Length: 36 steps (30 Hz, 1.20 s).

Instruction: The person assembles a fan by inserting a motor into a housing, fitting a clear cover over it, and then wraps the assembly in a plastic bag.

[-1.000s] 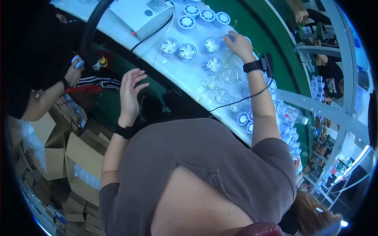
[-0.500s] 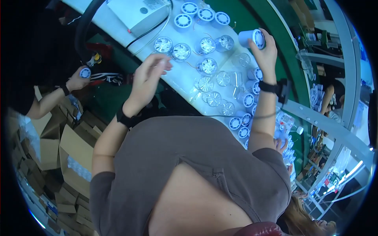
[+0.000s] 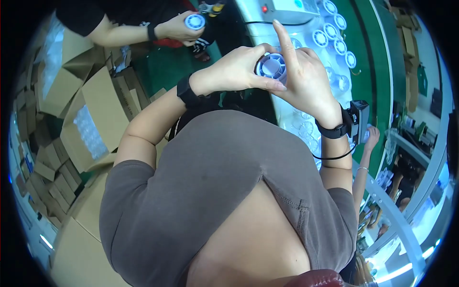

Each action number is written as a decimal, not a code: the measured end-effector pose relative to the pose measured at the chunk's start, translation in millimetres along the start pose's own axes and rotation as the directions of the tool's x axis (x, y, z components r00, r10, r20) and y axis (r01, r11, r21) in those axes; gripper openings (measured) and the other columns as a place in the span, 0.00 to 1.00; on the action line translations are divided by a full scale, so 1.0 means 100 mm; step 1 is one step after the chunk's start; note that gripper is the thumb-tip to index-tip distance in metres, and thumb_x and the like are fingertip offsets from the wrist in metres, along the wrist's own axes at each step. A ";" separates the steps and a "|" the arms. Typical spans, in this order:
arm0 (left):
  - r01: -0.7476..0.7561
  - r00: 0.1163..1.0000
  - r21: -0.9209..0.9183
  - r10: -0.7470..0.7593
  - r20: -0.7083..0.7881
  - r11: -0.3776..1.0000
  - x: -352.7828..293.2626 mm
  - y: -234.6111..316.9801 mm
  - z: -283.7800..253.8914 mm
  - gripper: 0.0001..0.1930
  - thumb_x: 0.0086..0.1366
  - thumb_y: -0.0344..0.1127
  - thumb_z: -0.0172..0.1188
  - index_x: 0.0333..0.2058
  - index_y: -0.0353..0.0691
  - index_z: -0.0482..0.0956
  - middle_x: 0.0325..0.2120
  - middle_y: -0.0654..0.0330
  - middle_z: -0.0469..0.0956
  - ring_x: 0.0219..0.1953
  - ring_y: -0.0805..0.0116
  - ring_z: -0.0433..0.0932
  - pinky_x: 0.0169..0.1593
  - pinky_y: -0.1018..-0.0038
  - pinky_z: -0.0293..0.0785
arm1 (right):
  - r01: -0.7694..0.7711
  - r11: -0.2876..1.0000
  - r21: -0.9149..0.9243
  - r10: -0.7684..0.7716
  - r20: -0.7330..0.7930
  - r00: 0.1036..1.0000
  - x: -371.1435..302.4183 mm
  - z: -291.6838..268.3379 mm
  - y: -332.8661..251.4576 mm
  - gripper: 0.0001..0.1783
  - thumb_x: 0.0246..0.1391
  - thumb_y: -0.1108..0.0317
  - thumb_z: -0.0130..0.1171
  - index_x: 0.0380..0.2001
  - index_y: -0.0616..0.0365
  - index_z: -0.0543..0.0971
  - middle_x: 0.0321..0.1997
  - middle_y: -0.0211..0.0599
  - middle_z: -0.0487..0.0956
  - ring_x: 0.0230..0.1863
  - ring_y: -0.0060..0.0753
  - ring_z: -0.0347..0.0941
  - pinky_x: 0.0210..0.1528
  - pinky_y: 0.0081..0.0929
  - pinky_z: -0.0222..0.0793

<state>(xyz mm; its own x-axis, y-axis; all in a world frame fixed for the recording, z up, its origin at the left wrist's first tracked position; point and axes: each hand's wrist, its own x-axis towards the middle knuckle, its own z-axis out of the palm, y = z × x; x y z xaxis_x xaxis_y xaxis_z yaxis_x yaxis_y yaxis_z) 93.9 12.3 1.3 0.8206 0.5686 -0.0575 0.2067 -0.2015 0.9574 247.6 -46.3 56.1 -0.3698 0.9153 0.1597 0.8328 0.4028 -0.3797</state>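
Between my two hands is a pale blue-white cylindrical plastic housing (image 3: pixel 271 66), its slotted round end facing up. My left hand (image 3: pixel 234 71) grips it from the left, with the thumb along the near side and the fingers round the far side. My right hand (image 3: pixel 308 79) closes against its right side, index finger stretched out away from it. The right hand's other fingers are partly hidden. Beyond my hands, several similar housings (image 3: pixel 330 31) stand on the white table (image 3: pixel 262 32), with clear plastic cups (image 3: pixel 306 128) nearer to me, partly covered by my right arm.
At the upper left a co-worker's hand (image 3: pixel 179 27) holds a similar housing (image 3: pixel 194 21). A white box with a red button (image 3: pixel 287 10) and a black cable sits on the table. Open cartons (image 3: pixel 98 119) fill the left side. A metal frame (image 3: pixel 394 205) stands right.
My right hand has brought the housing from the table's far side in towards me, and my left hand has closed on it. The view has shifted, and the co-worker's hand appears farther right.
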 end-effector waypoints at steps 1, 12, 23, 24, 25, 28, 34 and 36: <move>-0.023 1.000 -0.053 0.022 -0.013 0.998 -0.06 -0.06 -0.04 0.33 0.44 0.51 0.63 0.41 0.32 0.64 0.27 0.52 0.73 0.30 0.64 0.75 0.34 0.76 0.69 | 0.023 1.000 0.002 -0.023 0.008 1.000 0.06 0.02 -0.05 0.51 0.24 0.70 0.63 0.57 0.55 0.50 0.19 0.35 0.69 0.24 0.38 0.68 0.33 0.29 0.61; -0.077 0.986 -0.552 -0.017 -0.164 0.830 -0.54 -0.26 -0.41 0.29 0.49 0.38 0.61 0.46 0.36 0.58 0.38 0.53 0.68 0.39 0.67 0.71 0.44 0.74 0.68 | 0.366 0.915 0.172 -0.302 -0.309 0.902 0.36 -0.48 -0.70 0.33 0.40 0.71 0.53 0.53 0.56 0.56 0.39 0.48 0.72 0.40 0.46 0.69 0.44 0.38 0.65; -0.260 0.961 -0.535 0.162 -0.223 0.804 -0.70 -0.43 -0.44 0.26 0.54 0.37 0.53 0.51 0.42 0.55 0.44 0.55 0.63 0.49 0.64 0.63 0.50 0.70 0.64 | -0.348 0.364 0.864 0.363 0.213 0.907 0.24 0.65 -0.37 0.31 0.43 0.64 0.56 0.50 0.64 0.61 0.40 0.40 0.70 0.38 0.28 0.68 0.37 0.22 0.66; -0.206 0.976 -0.668 0.102 -0.192 0.715 -0.71 -0.44 -0.46 0.25 0.55 0.40 0.50 0.51 0.42 0.56 0.44 0.55 0.63 0.48 0.65 0.64 0.47 0.71 0.66 | -0.352 0.357 0.865 0.361 0.219 0.907 0.24 0.67 -0.36 0.31 0.43 0.64 0.56 0.50 0.64 0.61 0.40 0.40 0.70 0.38 0.28 0.68 0.37 0.22 0.66; -0.150 0.987 -0.783 0.047 -0.153 0.604 -0.72 -0.45 -0.47 0.24 0.57 0.44 0.47 0.51 0.42 0.57 0.43 0.56 0.64 0.46 0.66 0.65 0.44 0.71 0.68 | -0.341 0.376 0.861 0.368 0.199 0.908 0.25 0.70 -0.36 0.31 0.42 0.64 0.57 0.50 0.64 0.61 0.39 0.39 0.70 0.37 0.27 0.68 0.36 0.21 0.65; -0.019 0.996 -0.882 -0.064 -0.055 0.471 -0.73 -0.54 -0.49 0.23 0.59 0.50 0.39 0.49 0.41 0.60 0.39 0.56 0.67 0.39 0.66 0.69 0.36 0.73 0.70 | -0.322 0.415 0.851 0.376 0.162 0.912 0.29 0.79 -0.35 0.31 0.41 0.64 0.58 0.49 0.65 0.61 0.37 0.39 0.71 0.34 0.25 0.68 0.34 0.19 0.65; 0.119 0.916 -0.983 -0.398 0.054 0.142 -0.61 -1.06 -0.44 0.26 0.60 0.57 0.31 0.37 0.40 0.68 0.26 0.53 0.71 0.18 0.66 0.69 0.15 0.81 0.60 | -0.390 0.766 0.511 0.368 0.149 0.918 0.45 0.91 -0.41 0.28 0.44 0.64 0.57 0.49 0.63 0.63 0.27 0.32 0.71 0.27 0.20 0.67 0.29 0.15 0.63; 0.082 0.929 -0.994 -0.366 0.052 0.066 -0.54 -1.39 -0.48 0.26 0.60 0.57 0.30 0.37 0.40 0.68 0.25 0.53 0.70 0.17 0.67 0.67 0.14 0.81 0.58 | -0.426 0.795 0.432 0.401 0.154 0.903 0.47 0.90 -0.40 0.28 0.44 0.64 0.56 0.49 0.62 0.63 0.26 0.31 0.71 0.26 0.19 0.66 0.28 0.14 0.62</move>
<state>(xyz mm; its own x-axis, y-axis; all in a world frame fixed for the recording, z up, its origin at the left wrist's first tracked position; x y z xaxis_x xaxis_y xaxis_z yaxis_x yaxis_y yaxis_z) -4.0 47.8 -114.8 0.7144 0.5604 -0.4190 -0.4491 0.8264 0.3397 159.7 -20.4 -3.4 -0.0637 0.9869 -0.1484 0.6414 -0.0735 -0.7637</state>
